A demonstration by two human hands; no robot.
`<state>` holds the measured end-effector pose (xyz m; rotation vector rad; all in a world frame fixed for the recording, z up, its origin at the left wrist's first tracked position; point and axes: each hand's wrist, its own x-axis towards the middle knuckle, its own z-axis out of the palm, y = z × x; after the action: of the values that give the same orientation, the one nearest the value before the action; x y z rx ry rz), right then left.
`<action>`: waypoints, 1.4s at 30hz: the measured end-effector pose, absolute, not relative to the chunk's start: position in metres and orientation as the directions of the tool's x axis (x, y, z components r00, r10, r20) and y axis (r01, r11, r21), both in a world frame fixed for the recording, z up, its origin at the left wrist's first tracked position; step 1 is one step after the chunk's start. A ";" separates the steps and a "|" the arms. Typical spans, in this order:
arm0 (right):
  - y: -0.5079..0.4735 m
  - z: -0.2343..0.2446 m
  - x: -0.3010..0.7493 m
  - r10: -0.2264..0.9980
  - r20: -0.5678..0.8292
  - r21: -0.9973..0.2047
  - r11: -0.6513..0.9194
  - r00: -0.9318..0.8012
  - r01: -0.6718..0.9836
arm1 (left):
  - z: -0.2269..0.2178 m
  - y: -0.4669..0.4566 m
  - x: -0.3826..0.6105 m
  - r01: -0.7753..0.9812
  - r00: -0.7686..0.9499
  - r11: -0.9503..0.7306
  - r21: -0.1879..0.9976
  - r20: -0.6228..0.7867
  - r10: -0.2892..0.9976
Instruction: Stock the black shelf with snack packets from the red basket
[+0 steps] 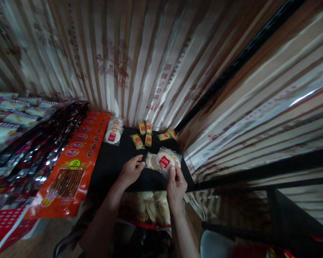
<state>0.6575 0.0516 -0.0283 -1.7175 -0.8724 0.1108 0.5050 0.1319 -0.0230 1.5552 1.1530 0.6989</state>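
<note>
My right hand [177, 184] pinches the near edge of a clear packet of round white crackers [164, 160] with a red label, between thumb and fingers. More pale round crackers in clear wrap lie under and beside that packet, partly hidden by it. Just to their left, my left hand [131, 169] hovers over the black shelf [107, 166] with its fingers loosely bent and apart, holding nothing. A short row of similar round cracker packets [113, 132] overlaps at the shelf's back left. Small yellow packets [138, 141] with red labels lie in groups toward the back.
Orange snack packs [70, 161] overlap in a row left of the shelf, beside dark shiny packs [43, 143] and white-and-blue wrapped ones [10, 116]. A red basket [10, 224] stands at lower left. Clear bags [150, 208] sit below the shelf edge. Printed pleated sheeting [140, 64] hangs behind.
</note>
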 end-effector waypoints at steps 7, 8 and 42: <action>0.070 -0.046 0.628 0.761 0.059 -0.983 -0.068 0.646 0.170 | -0.022 0.137 0.495 0.188 0.462 0.106 0.976 -0.183 0.868; 0.073 -0.048 0.625 0.773 0.054 -0.985 -0.063 0.632 0.161 | -0.023 0.139 0.492 0.212 0.465 0.066 0.975 -0.161 0.871; 0.145 -0.053 0.555 0.912 0.119 -0.938 -0.026 0.392 0.345 | 0.002 0.172 0.428 0.571 -0.147 -0.087 0.817 0.206 0.967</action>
<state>0.5552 0.1454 -0.0526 -1.5898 -1.1465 0.6694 0.4280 0.1723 0.0023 1.6658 1.7325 1.1421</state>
